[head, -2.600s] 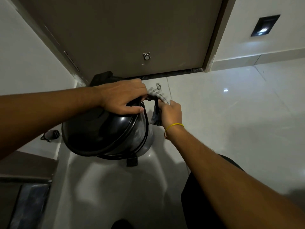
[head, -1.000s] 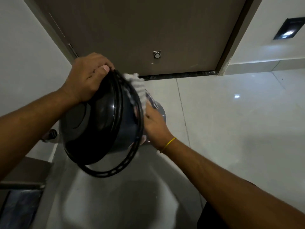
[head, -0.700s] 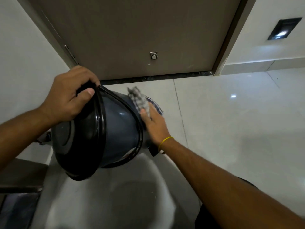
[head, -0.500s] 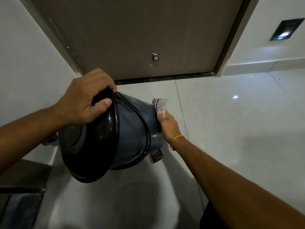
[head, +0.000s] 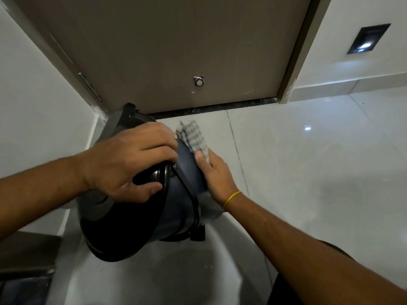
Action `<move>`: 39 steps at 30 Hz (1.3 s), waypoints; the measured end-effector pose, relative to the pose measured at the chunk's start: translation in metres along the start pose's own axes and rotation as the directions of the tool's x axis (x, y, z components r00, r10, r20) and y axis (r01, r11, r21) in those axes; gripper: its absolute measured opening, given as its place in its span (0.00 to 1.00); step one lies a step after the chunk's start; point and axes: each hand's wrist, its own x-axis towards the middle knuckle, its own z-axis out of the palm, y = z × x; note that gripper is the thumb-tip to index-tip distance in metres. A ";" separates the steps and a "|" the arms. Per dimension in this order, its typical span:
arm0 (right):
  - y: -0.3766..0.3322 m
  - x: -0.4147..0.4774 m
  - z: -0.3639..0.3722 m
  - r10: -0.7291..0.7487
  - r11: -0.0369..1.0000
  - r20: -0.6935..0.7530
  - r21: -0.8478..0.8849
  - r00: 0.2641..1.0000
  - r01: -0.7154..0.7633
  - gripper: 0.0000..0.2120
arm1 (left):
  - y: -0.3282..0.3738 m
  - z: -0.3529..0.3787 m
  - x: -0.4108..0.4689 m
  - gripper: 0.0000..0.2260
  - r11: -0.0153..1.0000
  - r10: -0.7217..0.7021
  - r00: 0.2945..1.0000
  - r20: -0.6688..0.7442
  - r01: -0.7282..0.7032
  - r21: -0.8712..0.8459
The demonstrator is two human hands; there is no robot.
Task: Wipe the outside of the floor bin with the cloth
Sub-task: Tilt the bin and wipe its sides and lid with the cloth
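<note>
The floor bin [head: 176, 208] is a dark grey round pedal bin with a glossy black lid, tilted towards me in the lower middle of the head view. My left hand [head: 127, 164] grips its top, fingers over the lid's rim. My right hand [head: 214, 175] presses a grey-and-white checked cloth [head: 193, 137] flat against the bin's right side; most of the cloth is under my palm, one end sticks out above my fingers. A black pedal piece [head: 197, 234] shows at the bin's lower edge.
A brown door [head: 176, 51] with a small metal stopper [head: 198, 81] stands right behind the bin. A white wall [head: 28, 102] closes in on the left. Glossy white floor tiles [head: 308, 161] spread to the right. A dark low shelf edge [head: 26, 256] sits at the lower left.
My left hand has shifted over the lid and turned the bin, which now sits lower and closer to the door. My right hand with the cloth has slid up along the bin's side.
</note>
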 end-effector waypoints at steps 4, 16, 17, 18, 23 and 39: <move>0.035 0.019 -0.023 0.414 0.906 -0.070 -0.061 0.908 -0.418 0.24 | 0.009 0.002 0.011 0.21 1.000 0.029 0.997 0.067 -0.028 -0.009; -0.041 -0.027 0.009 -0.194 0.981 0.091 0.026 0.977 0.193 0.21 | 0.008 -0.001 -0.009 0.37 0.990 -0.137 0.988 -0.078 0.138 0.015; -0.042 -0.031 0.011 -0.212 0.977 0.108 0.031 0.971 0.210 0.21 | 0.008 0.001 -0.014 0.38 0.978 -0.210 0.967 -0.142 0.210 -0.014; -0.042 -0.033 0.012 -0.218 0.976 0.120 0.034 0.969 0.216 0.22 | 0.008 0.002 -0.018 0.38 0.952 -0.307 0.929 -0.205 0.302 -0.056; -0.034 -0.033 0.016 -0.228 0.973 0.116 -0.001 0.967 0.230 0.26 | -0.006 0.003 -0.030 0.26 0.776 -0.630 0.753 -0.188 0.608 -0.167; 0.018 0.005 -0.020 0.455 0.870 -0.060 -0.184 0.889 -0.458 0.27 | 0.034 0.008 -0.020 0.28 0.925 -0.378 0.926 -0.016 0.378 0.025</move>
